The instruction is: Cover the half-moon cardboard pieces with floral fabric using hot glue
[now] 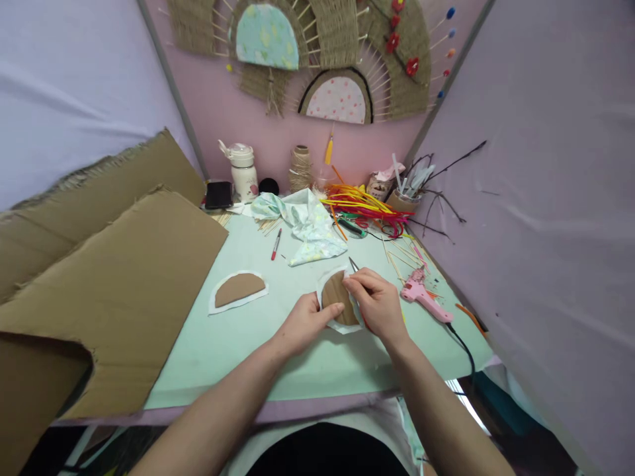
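My left hand grips a half-round cardboard piece backed with white cloth or paper, its thumb lying on the cardboard. The white border sticks out past the cardboard's edge. My right hand is closed at the piece's upper right edge, fingertips pinched on the border. From that hand a pointed metal tip juts out, and a bit of red shows below the palm; these look like scissors, mostly hidden. A second cardboard half-circle on a white backing lies on the table to the left.
Large cardboard sheets cover the left side. A pink glue gun with a cord lies at right. Behind are patterned cloth, pipe cleaners, a red pen, twine, a bottle and twigs.
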`<state>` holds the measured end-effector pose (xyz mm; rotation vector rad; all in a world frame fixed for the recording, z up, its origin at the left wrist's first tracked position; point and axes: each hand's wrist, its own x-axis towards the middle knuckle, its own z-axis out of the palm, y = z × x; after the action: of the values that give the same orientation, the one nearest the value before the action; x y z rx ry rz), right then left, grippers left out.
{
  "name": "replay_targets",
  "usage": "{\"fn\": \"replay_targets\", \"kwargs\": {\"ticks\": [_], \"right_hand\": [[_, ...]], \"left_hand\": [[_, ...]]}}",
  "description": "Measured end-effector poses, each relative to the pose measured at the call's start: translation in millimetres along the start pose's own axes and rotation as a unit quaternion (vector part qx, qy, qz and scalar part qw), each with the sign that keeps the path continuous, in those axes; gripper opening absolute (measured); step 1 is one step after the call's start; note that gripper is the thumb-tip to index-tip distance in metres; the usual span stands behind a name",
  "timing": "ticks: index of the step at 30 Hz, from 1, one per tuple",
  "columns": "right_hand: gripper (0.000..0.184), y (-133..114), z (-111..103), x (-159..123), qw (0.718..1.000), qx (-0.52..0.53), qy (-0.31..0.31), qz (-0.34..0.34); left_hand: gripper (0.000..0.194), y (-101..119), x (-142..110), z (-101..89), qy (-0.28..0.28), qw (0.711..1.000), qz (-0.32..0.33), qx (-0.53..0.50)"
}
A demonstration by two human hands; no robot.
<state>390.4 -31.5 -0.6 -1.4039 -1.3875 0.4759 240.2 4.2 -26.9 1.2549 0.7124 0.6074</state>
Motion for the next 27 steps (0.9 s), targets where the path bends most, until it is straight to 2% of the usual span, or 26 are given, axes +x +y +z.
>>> {"fn": "replay_targets", "kwargs": {"ticks": [3,7,9,12,16,20,22,27], "right_hand": [[0.018,1.3,-0.9,-0.1,1.0,-0.019,0.006,-0.014],[0.038,1.7,-6.9,4.7,0.996,0.042,-0.036,0.074],[0.04,1.4,-8.5,6.7,0.993,0.055,-0.044,0.097],[0.031,0.7,-6.3,6.7,0.997,0.036,-0.035,0.062],[0.023,0.2,-1.8,3.2,1.0,-0.022,0.009,-0.002],[0.039,1.0,-3.6,1.2,0.998,0.029,-0.017,0.06],[0.041,2.0,-4.1,0.9,0.995,0.046,-0.03,0.081],[0.029,4.4,3.2,-0.2,1.0,0.003,0.002,0.011]], "left_hand": [[0.032,-1.7,0.2,-0.4,0.0,1.0,0.011,0.021],[0.034,0.0,0.1,1.1,-0.023,0.999,0.014,0.017],[0.033,2.3,-0.5,2.2,-0.031,0.999,0.01,0.025],[0.029,5.9,-1.9,3.3,-0.033,0.998,0.001,0.044],[0.026,7.3,-2.6,3.1,-0.02,0.998,0.002,0.067],[0.028,3.9,-0.6,1.2,-0.018,0.999,0.008,0.045],[0.029,1.8,0.5,0.1,-0.021,0.999,0.012,0.038],[0.024,0.5,0.5,-1.4,-0.01,0.998,0.02,0.061]]}}
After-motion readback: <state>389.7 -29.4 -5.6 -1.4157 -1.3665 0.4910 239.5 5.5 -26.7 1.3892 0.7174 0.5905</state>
